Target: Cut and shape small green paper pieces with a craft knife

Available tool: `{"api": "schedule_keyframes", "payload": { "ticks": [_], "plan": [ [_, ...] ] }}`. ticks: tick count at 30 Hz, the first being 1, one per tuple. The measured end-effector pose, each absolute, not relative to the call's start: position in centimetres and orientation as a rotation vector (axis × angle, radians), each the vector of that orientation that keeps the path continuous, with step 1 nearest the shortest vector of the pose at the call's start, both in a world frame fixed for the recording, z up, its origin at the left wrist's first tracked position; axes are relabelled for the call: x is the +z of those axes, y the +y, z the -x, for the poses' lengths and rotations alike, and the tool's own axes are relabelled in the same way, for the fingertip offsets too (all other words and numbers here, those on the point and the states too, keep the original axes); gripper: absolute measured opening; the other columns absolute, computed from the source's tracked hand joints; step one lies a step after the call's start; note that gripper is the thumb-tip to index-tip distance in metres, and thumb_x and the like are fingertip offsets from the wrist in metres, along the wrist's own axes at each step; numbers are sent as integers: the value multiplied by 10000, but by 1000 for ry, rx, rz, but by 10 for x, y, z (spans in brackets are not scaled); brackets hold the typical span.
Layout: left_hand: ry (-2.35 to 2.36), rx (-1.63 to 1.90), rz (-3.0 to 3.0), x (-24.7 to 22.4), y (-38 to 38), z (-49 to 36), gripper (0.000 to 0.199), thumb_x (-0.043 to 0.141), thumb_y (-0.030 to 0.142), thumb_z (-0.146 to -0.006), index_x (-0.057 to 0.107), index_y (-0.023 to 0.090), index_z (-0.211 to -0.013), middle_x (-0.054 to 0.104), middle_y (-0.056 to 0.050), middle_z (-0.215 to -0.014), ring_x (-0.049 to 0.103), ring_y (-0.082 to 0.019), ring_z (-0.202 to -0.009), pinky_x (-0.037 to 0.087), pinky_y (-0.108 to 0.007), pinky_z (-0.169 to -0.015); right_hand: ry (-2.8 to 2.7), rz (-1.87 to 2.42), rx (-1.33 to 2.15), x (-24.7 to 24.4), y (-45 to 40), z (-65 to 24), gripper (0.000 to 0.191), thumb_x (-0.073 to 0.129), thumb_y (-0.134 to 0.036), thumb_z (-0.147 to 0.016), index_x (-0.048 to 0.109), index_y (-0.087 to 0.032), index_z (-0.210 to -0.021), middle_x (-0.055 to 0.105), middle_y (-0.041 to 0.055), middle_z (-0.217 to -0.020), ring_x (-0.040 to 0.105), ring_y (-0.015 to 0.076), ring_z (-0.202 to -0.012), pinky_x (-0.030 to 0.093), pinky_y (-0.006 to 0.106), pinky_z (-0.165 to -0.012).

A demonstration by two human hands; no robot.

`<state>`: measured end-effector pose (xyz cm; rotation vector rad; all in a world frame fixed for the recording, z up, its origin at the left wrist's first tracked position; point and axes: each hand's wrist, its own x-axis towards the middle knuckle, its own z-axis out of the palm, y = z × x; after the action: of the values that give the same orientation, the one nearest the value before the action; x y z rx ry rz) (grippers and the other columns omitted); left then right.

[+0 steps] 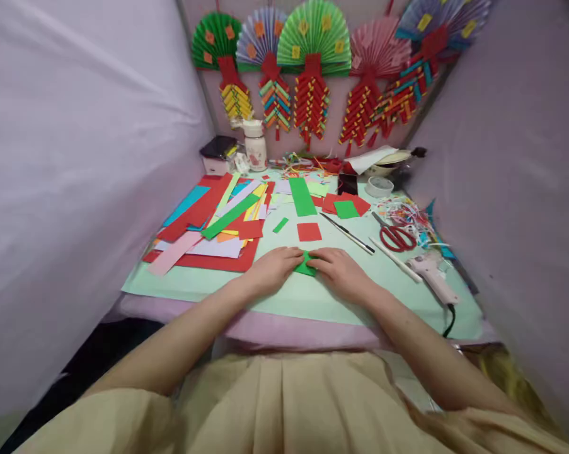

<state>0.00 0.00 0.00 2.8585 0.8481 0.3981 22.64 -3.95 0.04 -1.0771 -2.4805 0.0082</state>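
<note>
Before me on the pale green table cover lies a small piece of green paper (305, 267), with both hands on it. My left hand (275, 268) has its fingertips together on the paper's left edge. From the other side my right hand (341, 271) grips the paper, fingers bent over its top and right part. Whether the paper has a fold is hidden under the fingers. Just beyond it sits a red paper square (309, 232). Farther off are a narrow green strip (281, 225), a wide green strip (303, 197) and a green square (346, 209) on red paper.
Coloured paper sheets (208, 246) are piled at the left. To the right lie pens (348, 233), a white stick (395, 260), red-handled scissors (397, 238) and a glue gun (433, 277). A bottle (255, 148), tape roll (379, 186) and phone (347, 184) are behind. Paper fans (314, 38) hang on the wall.
</note>
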Motion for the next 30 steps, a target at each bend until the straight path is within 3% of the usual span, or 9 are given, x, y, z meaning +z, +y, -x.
{"api": "schedule_keyframes", "payload": {
  "ticks": [5, 10, 15, 23, 30],
  "plan": [
    [824, 458, -2839, 1, 0, 0, 345, 362, 202, -968, 582, 200, -1234, 577, -84, -1313, 520, -200, -1225, 393, -402, -1058, -2461, 977, 98, -1, -40, -223, 428, 434, -54, -871, 560, -171, -1263, 602, 115, -1269, 544, 239, -1163, 465, 433, -968],
    [848, 532, -2779, 2, 1, 0, 336, 382, 209, -953, 587, 190, -1219, 596, -88, -1278, 551, -197, -1178, 439, -362, -1003, -2451, 1016, 155, -5, -39, -222, 402, 432, -93, -877, 573, -181, -1243, 620, 114, -1235, 566, 242, -1125, 485, 448, -943],
    [900, 474, -2768, 7, -2, -1, 358, 365, 177, -944, 560, 191, -1244, 574, -87, -1311, 509, -204, -1226, 407, -384, -990, -2408, 1067, 132, -7, -37, -222, 407, 435, -101, -870, 557, -134, -1257, 595, 144, -1258, 526, 250, -1155, 448, 459, -994],
    [946, 369, -2745, 10, -1, 0, 342, 353, 204, -957, 599, 225, -1194, 566, -71, -1331, 509, -192, -1216, 319, -386, -974, -2568, 1079, 85, 4, -42, -226, 391, 447, -110, -894, 576, -270, -1226, 544, 93, -1328, 512, 245, -1178, 441, 442, -945],
    [1000, 352, -2689, 13, -2, -3, 332, 365, 243, -961, 610, 231, -1185, 568, -56, -1330, 505, -199, -1219, 297, -390, -973, -2639, 1090, -8, 6, -46, -228, 365, 446, -147, -924, 579, -283, -1235, 526, 118, -1341, 485, 247, -1213, 395, 444, -961]
  ]
}}
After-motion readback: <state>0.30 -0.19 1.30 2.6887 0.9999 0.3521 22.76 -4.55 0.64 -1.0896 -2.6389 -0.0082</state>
